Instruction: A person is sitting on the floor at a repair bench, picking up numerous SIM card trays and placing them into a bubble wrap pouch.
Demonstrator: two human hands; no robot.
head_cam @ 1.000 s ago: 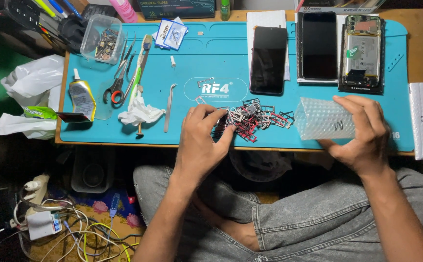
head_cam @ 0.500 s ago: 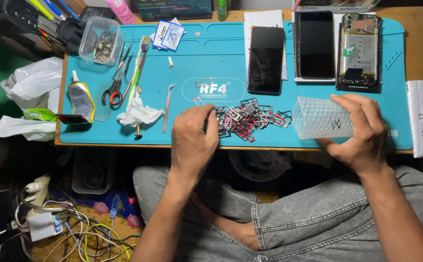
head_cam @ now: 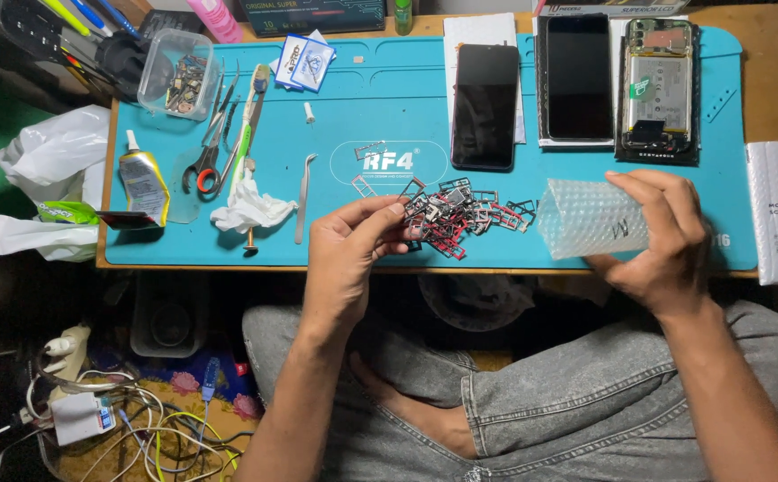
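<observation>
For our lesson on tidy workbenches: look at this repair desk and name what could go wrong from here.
1. The pile of small metal trays lies close to the mat's front edge; the left hand picking through it could flick some onto the floor.
2. The right hand holds a bubble-wrap bag over the edge; anything inside might drop out.
3. The opened phone lies uncovered, so stray parts could land in it.

Bare forearms without sleeves, left hand [head_cam: 346,259] and right hand [head_cam: 665,241] ringless, grey jeans [head_cam: 540,428] with seamed pockets below.
</observation>
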